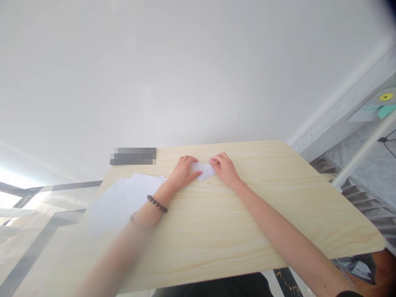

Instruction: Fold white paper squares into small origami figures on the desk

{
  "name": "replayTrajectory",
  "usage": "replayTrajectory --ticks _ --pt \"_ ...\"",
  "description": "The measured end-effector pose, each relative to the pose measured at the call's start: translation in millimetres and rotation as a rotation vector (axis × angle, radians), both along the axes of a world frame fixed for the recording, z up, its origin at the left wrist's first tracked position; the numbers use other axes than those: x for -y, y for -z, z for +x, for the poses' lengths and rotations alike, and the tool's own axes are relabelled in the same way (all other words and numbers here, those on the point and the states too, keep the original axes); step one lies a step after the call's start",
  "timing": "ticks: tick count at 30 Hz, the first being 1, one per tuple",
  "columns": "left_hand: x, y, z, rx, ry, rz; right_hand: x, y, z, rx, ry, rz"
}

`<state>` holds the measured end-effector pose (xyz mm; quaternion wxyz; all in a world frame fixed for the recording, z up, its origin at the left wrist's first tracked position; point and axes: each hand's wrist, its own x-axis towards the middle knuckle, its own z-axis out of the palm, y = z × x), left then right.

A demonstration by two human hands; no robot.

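Note:
A small folded piece of white paper [203,170] lies on the pale wooden table between my two hands. My left hand [185,172] holds its left side, thumb along the near edge and fingers at the far edge. At the paper's right end, my right hand [225,168] pinches the corner between thumb and curled fingers. A dark beaded bracelet [157,203] circles my left wrist. Loose sheets of white paper [119,202] lie to the left, partly behind my left forearm.
The wooden table [198,243] stands against a white wall [198,74]. A dark blurred-out object [133,156] sits at its far left corner. Right of the table are a white pole [366,150] and a grey pleated cloth [368,198].

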<state>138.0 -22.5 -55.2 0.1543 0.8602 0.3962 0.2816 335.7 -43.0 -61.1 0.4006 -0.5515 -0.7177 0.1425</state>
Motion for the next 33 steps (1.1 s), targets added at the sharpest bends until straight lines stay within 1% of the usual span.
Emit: replayTrajectory --ticks 2,5,7,9,14,19,23,29,33 --pt "0.4 0.4 0.9 -0.005 -0.030 -0.008 1.2 -3.0 0.4 -0.027 -0.047 -0.027" --pt "1.0 1.0 1.3 -0.017 -0.093 -0.009 3.9 -6.8 0.9 0.030 -0.144 -0.048" --pt "1.3 0.7 0.6 -0.043 -0.134 0.000 4.9 -7.0 0.9 0.092 -0.161 -0.043" --pt "1.5 -0.1 -0.6 -0.074 -0.148 0.012 5.0 -5.6 0.5 0.126 -0.142 -0.044" --pt "1.8 -0.8 -3.0 -0.125 -0.086 0.042 3.4 -1.5 -0.1 0.156 -0.099 -0.039" --pt "0.9 -0.9 -2.5 -0.116 -0.046 0.049 3.9 -1.8 -0.1 0.221 -0.114 0.013" --pt "1.1 -4.1 -2.0 -0.104 -0.003 0.068 5.5 -4.0 -1.5 0.220 -0.146 0.039" --pt "5.4 -13.1 -2.3 -0.146 0.022 0.099 6.2 -4.6 -4.8 0.220 -0.120 0.048" --pt "6.8 -16.0 -1.5 -0.177 0.009 0.058 4.9 -4.4 -4.2 0.215 -0.110 0.026"
